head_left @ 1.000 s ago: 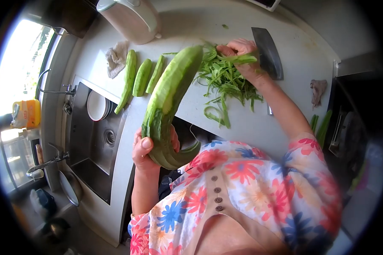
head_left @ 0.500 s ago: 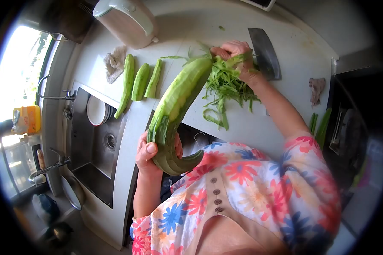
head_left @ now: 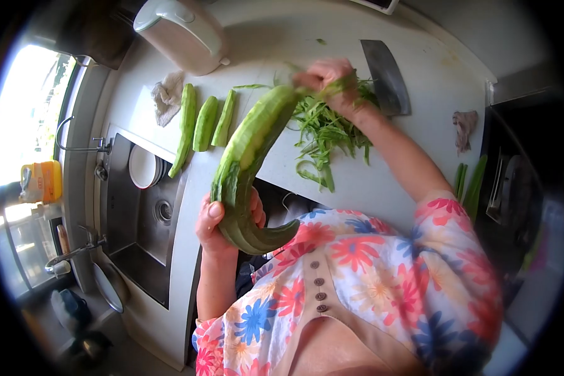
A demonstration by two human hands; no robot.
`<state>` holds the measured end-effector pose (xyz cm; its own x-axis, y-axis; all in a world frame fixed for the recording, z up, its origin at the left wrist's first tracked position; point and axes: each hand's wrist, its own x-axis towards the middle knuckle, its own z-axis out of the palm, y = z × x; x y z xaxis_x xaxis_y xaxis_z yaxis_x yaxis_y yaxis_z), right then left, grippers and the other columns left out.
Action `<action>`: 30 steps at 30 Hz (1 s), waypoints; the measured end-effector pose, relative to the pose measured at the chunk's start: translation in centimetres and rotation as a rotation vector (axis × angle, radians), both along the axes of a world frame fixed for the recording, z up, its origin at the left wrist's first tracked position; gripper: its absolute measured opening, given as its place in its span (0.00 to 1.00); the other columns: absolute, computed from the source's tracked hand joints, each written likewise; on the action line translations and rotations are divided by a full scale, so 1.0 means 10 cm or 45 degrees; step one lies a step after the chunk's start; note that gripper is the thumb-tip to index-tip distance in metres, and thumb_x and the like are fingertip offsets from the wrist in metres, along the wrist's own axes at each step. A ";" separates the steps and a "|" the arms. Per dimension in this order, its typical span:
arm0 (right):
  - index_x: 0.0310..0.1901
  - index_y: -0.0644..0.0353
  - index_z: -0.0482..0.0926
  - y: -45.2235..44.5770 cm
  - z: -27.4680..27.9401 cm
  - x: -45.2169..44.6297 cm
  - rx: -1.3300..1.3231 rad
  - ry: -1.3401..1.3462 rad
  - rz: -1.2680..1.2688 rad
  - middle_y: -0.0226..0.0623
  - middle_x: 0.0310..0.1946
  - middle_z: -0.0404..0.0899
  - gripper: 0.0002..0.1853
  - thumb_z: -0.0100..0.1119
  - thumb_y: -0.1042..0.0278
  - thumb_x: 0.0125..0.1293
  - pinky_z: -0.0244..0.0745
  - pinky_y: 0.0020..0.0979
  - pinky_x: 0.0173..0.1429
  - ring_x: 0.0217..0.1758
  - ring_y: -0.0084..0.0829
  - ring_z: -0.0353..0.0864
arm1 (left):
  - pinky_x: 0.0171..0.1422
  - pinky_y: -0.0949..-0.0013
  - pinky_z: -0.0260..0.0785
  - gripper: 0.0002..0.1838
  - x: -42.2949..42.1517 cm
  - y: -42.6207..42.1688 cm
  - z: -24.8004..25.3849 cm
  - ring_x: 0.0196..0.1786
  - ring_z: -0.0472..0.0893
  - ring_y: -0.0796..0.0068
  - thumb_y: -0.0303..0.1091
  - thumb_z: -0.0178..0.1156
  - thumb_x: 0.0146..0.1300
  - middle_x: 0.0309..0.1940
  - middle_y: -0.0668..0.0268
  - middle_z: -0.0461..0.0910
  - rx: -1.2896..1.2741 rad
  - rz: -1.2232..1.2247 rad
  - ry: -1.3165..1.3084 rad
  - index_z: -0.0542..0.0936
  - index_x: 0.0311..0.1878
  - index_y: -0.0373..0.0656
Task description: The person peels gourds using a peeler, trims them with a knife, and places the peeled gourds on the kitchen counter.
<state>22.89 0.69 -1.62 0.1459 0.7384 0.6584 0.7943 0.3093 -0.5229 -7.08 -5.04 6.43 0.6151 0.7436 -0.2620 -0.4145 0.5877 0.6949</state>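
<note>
My left hand (head_left: 212, 227) is wrapped round the lower part of a long curved green gourd (head_left: 247, 147). The gourd's upper stretch is peeled pale green, while its hooked lower end keeps dark skin. At the gourd's far tip is my right hand (head_left: 326, 81), closed and blurred by motion; a green strip of peel hangs at its fingers, and whatever they grip is hidden. Below that hand a heap of green peelings (head_left: 323, 128) lies on the counter. Three peeled pale-green pieces (head_left: 205, 122) lie side by side to the left.
A cleaver (head_left: 385, 78) lies right of the peelings. An electric kettle (head_left: 182, 34) and a crumpled cloth (head_left: 168, 97) are at back left. The sink (head_left: 150, 244) at left holds stacked dishes (head_left: 145, 166). Another rag (head_left: 464, 130) lies near the counter's right end.
My right hand has shifted slightly left and up, toward the gourd's far tip. The gourd and my left hand have moved a little left.
</note>
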 end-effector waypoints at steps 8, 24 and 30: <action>0.21 0.48 0.80 -0.22 0.37 -0.42 -0.055 -0.137 0.147 0.22 0.19 0.76 0.08 0.69 0.59 0.52 0.61 0.28 0.32 0.22 0.21 0.71 | 0.31 0.63 0.70 0.30 0.04 0.11 -0.02 0.29 0.75 0.66 0.53 0.55 0.56 0.31 0.55 0.73 -0.052 0.067 -0.100 0.71 0.49 0.33; 0.15 0.49 0.69 -0.27 0.56 -0.75 0.120 -0.134 0.222 0.23 0.15 0.66 0.20 0.68 0.49 0.48 0.54 0.31 0.33 0.20 0.26 0.65 | 0.34 0.63 0.70 0.28 0.14 0.07 -0.01 0.31 0.75 0.65 0.52 0.52 0.59 0.33 0.55 0.74 -0.093 0.082 -0.116 0.73 0.48 0.33; 0.15 0.48 0.70 -0.05 0.30 -0.48 0.060 -0.264 0.031 0.23 0.15 0.67 0.18 0.68 0.50 0.48 0.55 0.30 0.34 0.22 0.26 0.66 | 0.33 0.61 0.70 0.28 0.12 0.05 -0.01 0.31 0.76 0.64 0.51 0.54 0.58 0.32 0.55 0.75 -0.080 -0.005 -0.058 0.73 0.49 0.33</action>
<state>18.06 0.18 1.41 -0.0137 0.7077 0.7064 0.8756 0.3497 -0.3333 -5.87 -4.55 6.29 0.6303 0.7242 -0.2795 -0.4428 0.6312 0.6368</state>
